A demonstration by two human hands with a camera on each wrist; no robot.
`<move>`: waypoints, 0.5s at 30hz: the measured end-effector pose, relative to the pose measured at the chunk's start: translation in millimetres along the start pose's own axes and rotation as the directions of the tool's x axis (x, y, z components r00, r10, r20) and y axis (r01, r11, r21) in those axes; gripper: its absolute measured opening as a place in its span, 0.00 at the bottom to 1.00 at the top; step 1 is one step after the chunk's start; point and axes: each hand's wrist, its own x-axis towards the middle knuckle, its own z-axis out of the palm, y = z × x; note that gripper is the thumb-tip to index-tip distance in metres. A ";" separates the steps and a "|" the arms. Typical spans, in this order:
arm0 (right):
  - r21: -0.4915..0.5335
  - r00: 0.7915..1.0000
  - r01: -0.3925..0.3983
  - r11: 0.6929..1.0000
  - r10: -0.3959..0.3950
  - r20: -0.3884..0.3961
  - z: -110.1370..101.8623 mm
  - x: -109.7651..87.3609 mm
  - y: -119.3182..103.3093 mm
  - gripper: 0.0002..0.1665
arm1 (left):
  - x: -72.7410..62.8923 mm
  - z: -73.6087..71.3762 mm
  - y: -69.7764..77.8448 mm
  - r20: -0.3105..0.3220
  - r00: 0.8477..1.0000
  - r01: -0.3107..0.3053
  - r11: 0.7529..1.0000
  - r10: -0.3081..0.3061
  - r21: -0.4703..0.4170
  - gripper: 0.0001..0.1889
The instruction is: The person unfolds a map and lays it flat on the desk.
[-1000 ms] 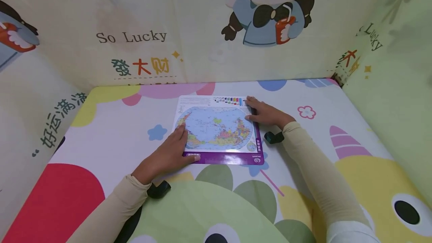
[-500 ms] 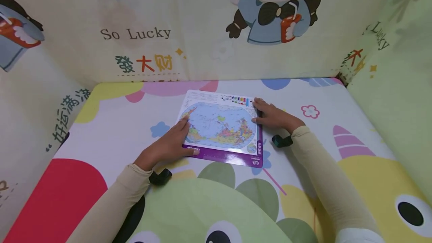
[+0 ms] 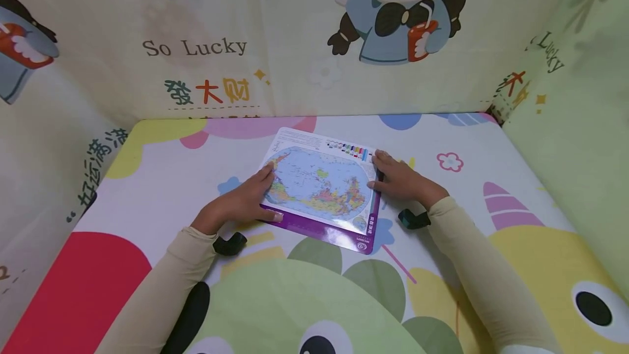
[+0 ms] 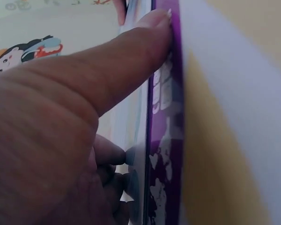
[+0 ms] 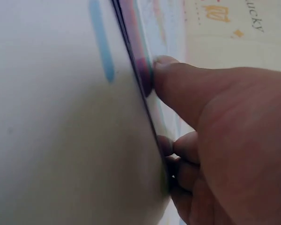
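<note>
A world map board (image 3: 314,184) with a purple border lies on the table, its print upside down in the head view and its right side turned nearer. My left hand (image 3: 238,201) rests on its left edge, fingers stretched out. In the left wrist view the thumb (image 4: 131,51) lies on the purple border (image 4: 164,136), and the other fingertips touch the board's face. At the far right corner, my right hand (image 3: 405,179) touches the board with extended fingers. The right wrist view shows that thumb (image 5: 178,77) on the board's face and the other fingertips close to its edge.
A cartoon-printed cloth (image 3: 182,157) covers the table. Printed curtains (image 3: 295,42) hang behind it and on both sides. Dark wrist cameras (image 3: 230,245) are strapped beneath the sleeves. A black oblong thing (image 3: 189,316) shows beside the left forearm.
The map board has turned clockwise: its far left corner moved away and its near right corner came closer. My left hand moved slightly away, while my right hand shifted rightward and nearer.
</note>
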 end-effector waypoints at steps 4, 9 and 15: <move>-0.009 0.999 0.030 1.000 -0.030 -0.012 0.1 -7.2 -2.0 0.48 | 1.8 -4.0 -0.2 0.025 1.000 -0.007 1.000 0.007 -0.010 0.60; -0.060 0.999 0.039 0.997 -0.041 -0.033 3.5 -14.1 -3.3 0.49 | 2.6 -8.5 -0.2 0.073 0.997 -0.029 0.998 0.025 0.051 0.57; -0.101 0.998 0.031 0.994 -0.036 -0.043 6.3 -20.7 -8.4 0.48 | 1.2 -8.1 2.4 0.087 0.995 0.033 0.993 -0.043 0.112 0.55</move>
